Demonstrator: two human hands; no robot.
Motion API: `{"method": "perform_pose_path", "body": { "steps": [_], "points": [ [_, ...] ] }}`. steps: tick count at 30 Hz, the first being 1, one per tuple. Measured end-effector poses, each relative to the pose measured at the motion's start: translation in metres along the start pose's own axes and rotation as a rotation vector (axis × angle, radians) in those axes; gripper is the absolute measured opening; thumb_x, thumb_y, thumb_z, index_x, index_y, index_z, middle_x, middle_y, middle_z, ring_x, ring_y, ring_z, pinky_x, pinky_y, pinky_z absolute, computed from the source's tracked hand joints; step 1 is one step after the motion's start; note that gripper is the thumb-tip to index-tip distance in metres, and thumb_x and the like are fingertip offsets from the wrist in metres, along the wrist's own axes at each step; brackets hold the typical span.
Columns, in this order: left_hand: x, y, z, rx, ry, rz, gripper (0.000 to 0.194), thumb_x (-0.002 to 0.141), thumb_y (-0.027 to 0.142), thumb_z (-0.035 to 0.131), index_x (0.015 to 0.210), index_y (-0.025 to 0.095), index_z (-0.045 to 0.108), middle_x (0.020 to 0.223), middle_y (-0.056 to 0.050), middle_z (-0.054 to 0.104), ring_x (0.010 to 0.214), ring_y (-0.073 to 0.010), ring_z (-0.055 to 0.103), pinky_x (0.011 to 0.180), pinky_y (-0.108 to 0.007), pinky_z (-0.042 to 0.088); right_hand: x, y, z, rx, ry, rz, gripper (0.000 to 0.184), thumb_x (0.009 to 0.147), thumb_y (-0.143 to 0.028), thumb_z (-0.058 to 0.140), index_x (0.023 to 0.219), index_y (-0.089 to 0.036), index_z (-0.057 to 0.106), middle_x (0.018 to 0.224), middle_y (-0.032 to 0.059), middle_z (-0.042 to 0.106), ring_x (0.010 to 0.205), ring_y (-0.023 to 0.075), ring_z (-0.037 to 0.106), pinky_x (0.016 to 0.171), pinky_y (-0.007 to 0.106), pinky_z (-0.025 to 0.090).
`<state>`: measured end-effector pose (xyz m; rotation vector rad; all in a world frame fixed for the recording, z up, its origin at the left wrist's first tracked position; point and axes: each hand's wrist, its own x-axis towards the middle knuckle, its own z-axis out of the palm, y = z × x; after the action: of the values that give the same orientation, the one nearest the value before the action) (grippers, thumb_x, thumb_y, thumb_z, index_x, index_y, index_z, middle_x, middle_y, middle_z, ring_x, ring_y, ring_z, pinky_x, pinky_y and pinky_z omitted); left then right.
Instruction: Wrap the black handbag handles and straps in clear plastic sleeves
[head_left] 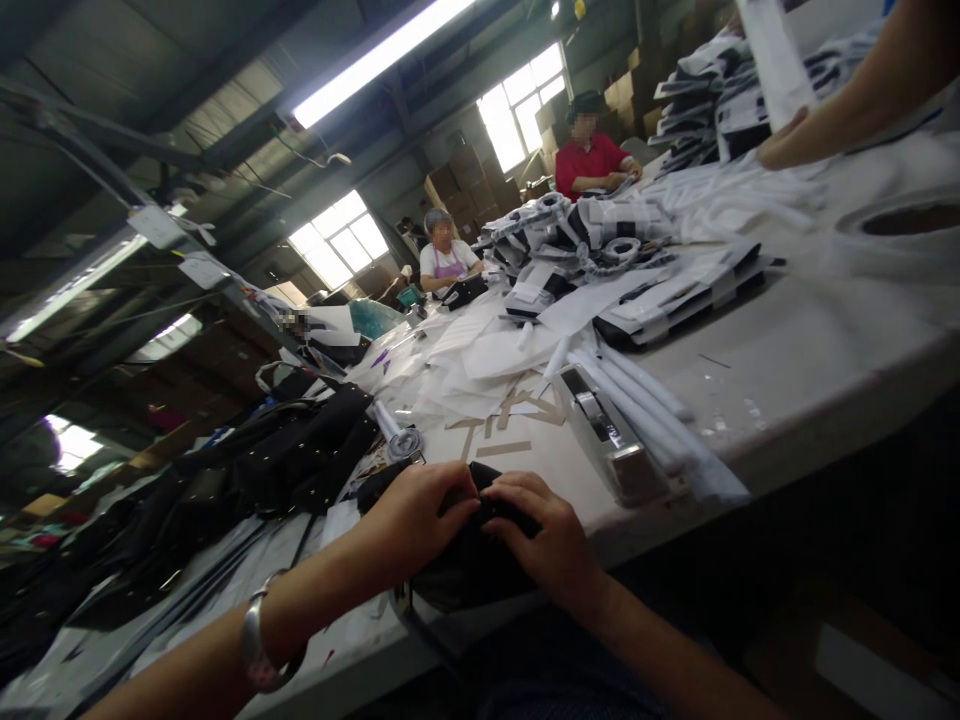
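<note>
A black bag (472,565) lies at the table's near edge, in front of me. My left hand (431,505) pinches its upper edge between thumb and fingers, coming in from the left with a silver bangle on the wrist. Close beside it, my right hand (544,535) grips the same edge from the right. The fingertips of both hands nearly meet, and whatever small part lies between them is too dark to make out. A metal tape dispenser (607,435) stands on the table to the right of the hands.
White paper rolls (660,430) lie behind the dispenser. Black bags (300,450) are heaped at the left. Wrapped bags (675,300) and white sheets (480,345) cover the table further back. A co-worker's arm (847,115) reaches in at upper right; two people sit beyond.
</note>
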<state>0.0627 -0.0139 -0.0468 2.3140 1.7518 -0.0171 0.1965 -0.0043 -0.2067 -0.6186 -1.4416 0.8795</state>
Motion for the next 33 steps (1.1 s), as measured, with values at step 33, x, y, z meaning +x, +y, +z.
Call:
{"method": "perform_pose_path", "body": {
  "steps": [33],
  "points": [
    [-0.02, -0.019, 0.033, -0.002, 0.148, 0.234, 0.025, 0.095, 0.036, 0.057, 0.109, 0.023, 0.072, 0.092, -0.004, 0.068, 0.081, -0.0161, 0.067, 0.075, -0.024, 0.048, 0.038, -0.01, -0.036, 0.324, -0.491, 0.579, 0.021, 0.074, -0.035, 0.076, 0.081, -0.016, 0.073, 0.072, -0.0011, 0.07, 0.069, 0.0143, 0.062, 0.065, 0.024, 0.043]
  ]
}}
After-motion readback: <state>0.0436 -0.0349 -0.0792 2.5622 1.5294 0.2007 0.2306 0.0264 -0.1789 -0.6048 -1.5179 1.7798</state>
